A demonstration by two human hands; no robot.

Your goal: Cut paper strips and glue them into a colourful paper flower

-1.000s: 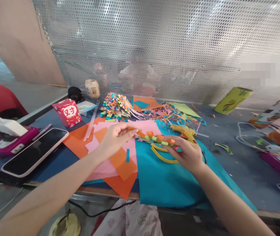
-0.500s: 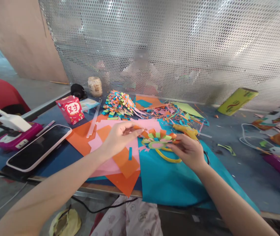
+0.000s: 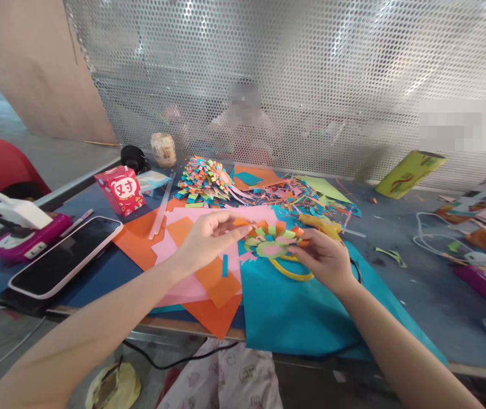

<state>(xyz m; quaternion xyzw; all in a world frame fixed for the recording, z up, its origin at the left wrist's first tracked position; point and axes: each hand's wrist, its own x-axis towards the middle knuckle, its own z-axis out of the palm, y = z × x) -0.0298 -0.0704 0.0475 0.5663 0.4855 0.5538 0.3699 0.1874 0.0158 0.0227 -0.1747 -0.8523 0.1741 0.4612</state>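
Note:
Between my two hands is a paper flower [image 3: 271, 245] with orange, green and blue petals around a pink and green middle. My right hand [image 3: 327, 255] pinches its right edge. At the flower's left edge, the thumb and fingers of my left hand [image 3: 212, 236] are closed on an orange petal. Below the flower lies a teal paper sheet [image 3: 298, 318], with a yellow-handled tool [image 3: 291, 275] on it, partly hidden by my right hand. Pink paper [image 3: 178, 284] and orange paper [image 3: 219, 284] are under and beside my left hand, with a small blue strip [image 3: 225, 265] on top.
A heap of fringed paper flowers [image 3: 205, 180] and paper scraps [image 3: 285, 196] lie at the back. On the left are a red box [image 3: 120, 191], a phone [image 3: 67, 257] and a purple power strip [image 3: 29, 241]. A yellow-green tube [image 3: 408, 175] leans against the perforated metal screen [image 3: 311, 68].
The flower has tilted slightly, showing more of its pink and green middle. Both hands keep their hold in nearly the same place; the whole view has shifted a little.

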